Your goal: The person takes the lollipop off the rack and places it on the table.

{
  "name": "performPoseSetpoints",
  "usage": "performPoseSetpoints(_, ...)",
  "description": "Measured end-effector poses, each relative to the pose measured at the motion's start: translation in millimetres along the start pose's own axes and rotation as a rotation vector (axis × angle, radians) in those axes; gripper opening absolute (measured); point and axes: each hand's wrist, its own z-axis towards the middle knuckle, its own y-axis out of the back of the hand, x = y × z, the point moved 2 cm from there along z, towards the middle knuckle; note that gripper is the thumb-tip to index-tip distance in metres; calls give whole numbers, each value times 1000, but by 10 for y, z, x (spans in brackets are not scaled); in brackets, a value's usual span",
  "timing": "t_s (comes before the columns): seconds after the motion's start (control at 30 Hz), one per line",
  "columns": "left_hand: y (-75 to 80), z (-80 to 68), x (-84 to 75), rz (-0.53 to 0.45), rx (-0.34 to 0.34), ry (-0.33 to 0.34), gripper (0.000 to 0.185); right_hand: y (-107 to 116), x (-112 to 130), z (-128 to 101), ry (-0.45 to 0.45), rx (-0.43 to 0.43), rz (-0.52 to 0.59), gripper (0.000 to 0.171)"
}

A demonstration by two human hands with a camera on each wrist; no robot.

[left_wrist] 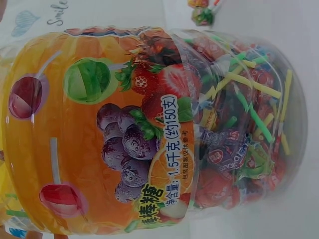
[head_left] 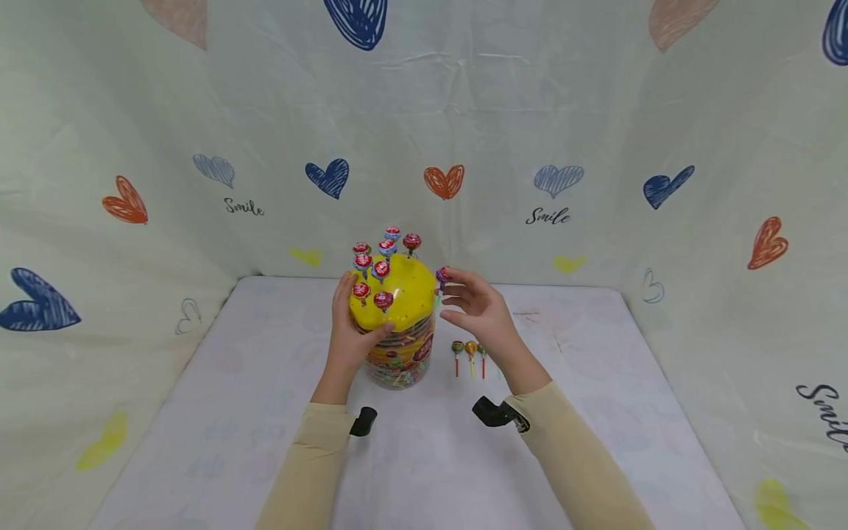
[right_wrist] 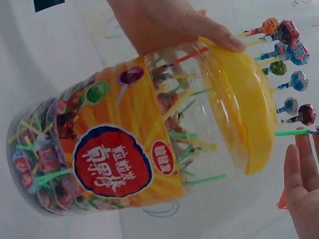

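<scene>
A clear plastic jar (head_left: 400, 359) of wrapped lollipops stands on the table, with a yellow lid (head_left: 412, 285) and an orange fruit label. Several lollipops (head_left: 383, 300) stick up out of the lid, stick down. My left hand (head_left: 349, 340) grips the jar near its top from the left, thumb at the lid's near edge. At the lid's right side, my right hand (head_left: 482, 313) holds a purple-wrapped lollipop (head_left: 442, 276) by its head. Its green stick (right_wrist: 291, 133) points at the lid in the right wrist view; the fingertips there are partly out of frame.
Several loose lollipops (head_left: 471, 349) lie in a row on the white table (head_left: 278, 353), right of the jar and partly behind the right forearm. A pale curtain (head_left: 384, 110) printed with hearts surrounds the table at the back and sides.
</scene>
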Motion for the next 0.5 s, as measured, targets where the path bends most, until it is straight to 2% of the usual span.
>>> performPoseSetpoints(0.07, 3, -4, -40, -3, 9, 23, 95, 49, -29, -47, -17, -10, 0, 57)
performPoseSetpoints(0.3, 14, -99, -358, -4, 21, 50, 90, 221, -214, -193, -88, -48, -40, 58)
performPoseSetpoints(0.5, 9, -105, -364, -16, 22, 54, 90, 400, -389, -358, -182, -75, -44, 58)
